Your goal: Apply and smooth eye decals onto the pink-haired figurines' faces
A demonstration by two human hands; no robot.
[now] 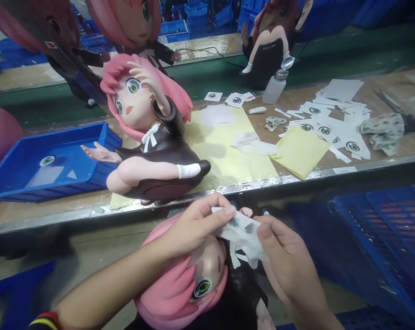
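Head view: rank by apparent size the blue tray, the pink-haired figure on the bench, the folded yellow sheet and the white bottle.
1. blue tray and pink-haired figure: about alike, not ranked.
2. folded yellow sheet.
3. white bottle, farther back.

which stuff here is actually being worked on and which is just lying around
In hand:
left hand and right hand, both pinching a small white sheet
pink-haired figure in the lap, right beneath it

Lying about:
second figure on the bench
blue tray
yellow sheets
eye decals
squeeze bottle
crumpled cloth
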